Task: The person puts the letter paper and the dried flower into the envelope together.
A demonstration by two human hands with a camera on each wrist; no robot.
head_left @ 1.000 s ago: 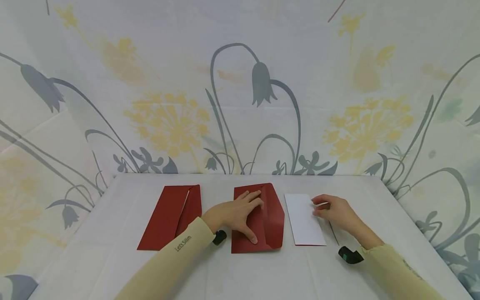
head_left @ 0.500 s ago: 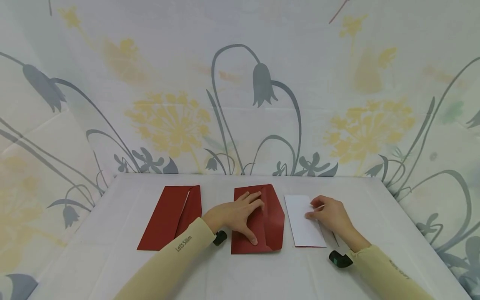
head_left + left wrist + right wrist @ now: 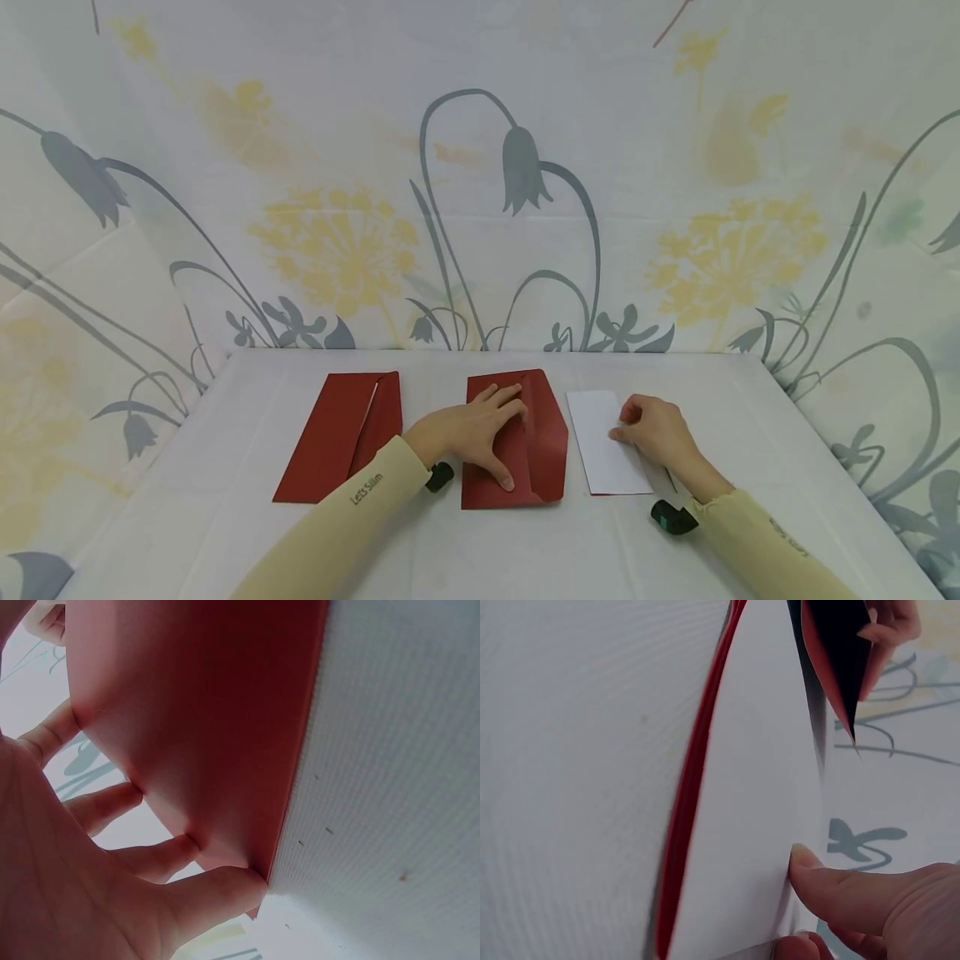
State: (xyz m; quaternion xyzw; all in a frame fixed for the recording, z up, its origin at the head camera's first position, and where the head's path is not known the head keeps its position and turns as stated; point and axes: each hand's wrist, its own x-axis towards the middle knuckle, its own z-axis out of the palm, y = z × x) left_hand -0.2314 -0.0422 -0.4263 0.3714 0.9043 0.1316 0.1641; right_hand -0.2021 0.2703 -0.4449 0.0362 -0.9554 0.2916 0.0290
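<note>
My left hand [image 3: 476, 433] lies with fingers spread over a red envelope [image 3: 551, 450] in the middle of the table, its flap pointing right. In the left wrist view the fingertips press on the envelope's red paper [image 3: 202, 712]. To the right, my right hand [image 3: 660, 429] pinches the right edge of a white card [image 3: 596, 442], thumb on top and fingers curled at the edge. Seen from the right wrist, red layers [image 3: 686, 795] show below the white card's face [image 3: 750, 780] along its near edge.
A second red envelope [image 3: 330, 433] lies at the left, a white strip showing at its flap, partly behind the left sleeve [image 3: 348, 517]. Black wrist devices show by both cuffs. A white tablecloth [image 3: 540, 554] covers the table, and a flower-patterned curtain [image 3: 480, 250] stands behind.
My right hand has moved left onto the white card's right edge, and its fingers have closed there. The left hand and the envelopes stay where they were.
</note>
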